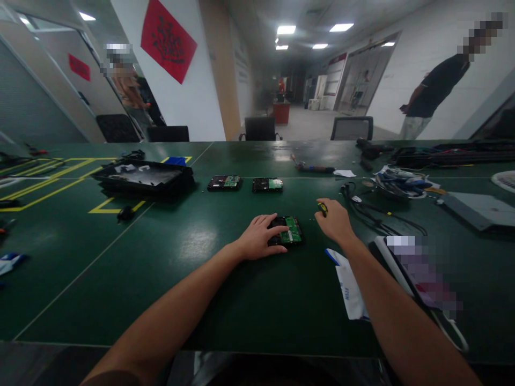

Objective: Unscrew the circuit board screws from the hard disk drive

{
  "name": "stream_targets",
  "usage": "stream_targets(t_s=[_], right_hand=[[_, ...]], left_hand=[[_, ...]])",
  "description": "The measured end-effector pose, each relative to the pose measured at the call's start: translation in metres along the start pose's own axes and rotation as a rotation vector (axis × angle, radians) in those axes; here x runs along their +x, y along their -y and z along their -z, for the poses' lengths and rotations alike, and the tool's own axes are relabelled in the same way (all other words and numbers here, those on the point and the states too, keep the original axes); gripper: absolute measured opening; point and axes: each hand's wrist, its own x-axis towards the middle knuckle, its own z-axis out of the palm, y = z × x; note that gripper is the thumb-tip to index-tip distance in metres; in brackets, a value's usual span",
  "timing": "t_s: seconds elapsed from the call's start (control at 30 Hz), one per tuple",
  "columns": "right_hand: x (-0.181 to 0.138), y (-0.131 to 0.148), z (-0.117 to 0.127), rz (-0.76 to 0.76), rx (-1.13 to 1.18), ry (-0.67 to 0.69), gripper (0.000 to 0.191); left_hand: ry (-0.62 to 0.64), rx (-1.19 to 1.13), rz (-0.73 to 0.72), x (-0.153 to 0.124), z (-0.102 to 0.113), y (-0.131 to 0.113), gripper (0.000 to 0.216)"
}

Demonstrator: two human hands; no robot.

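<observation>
A hard drive [295, 229] lies on the table in front of me, its green circuit board facing up. My left hand [259, 237] is laid over its left end, thumb along the near edge and fingers reaching across the top, holding it down. To the right of the drive, my right hand [336, 221] is closed round a small yellow-and-black handle, which looks like a screwdriver [322, 209]; its shaft cannot be made out. Two more hard drives, one on the left [224, 183] and one on the right [267, 185], lie farther back, board side up.
A black tray [145, 177] stands at the left. Black cables [370, 212], a bundle of wires [402, 181] and a grey metal box [483, 210] lie right. A white-and-blue packet [351, 287] and a phone-like device [418, 279] flank my right forearm. Two people stand beyond the table.
</observation>
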Motion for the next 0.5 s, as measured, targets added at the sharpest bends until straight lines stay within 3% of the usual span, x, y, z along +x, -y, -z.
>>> stream_targets(t_s=[0.2,0.3,0.5], right_hand=[[-0.003,0.026,0.025,0.076,0.184,-0.331,0.045],[-0.007,0.039,0.024,0.156,0.308,-0.352,0.043],[-0.013,0.048,0.008,0.235,0.315,-0.221,0.037]], left_hand=[[-0.020,-0.016,0.003,0.000,-0.003,0.003,0.069],[-0.040,-0.022,0.047,0.001,-0.006,0.000,0.068],[-0.067,-0.001,0.140,0.000,-0.006,-0.004,0.065]])
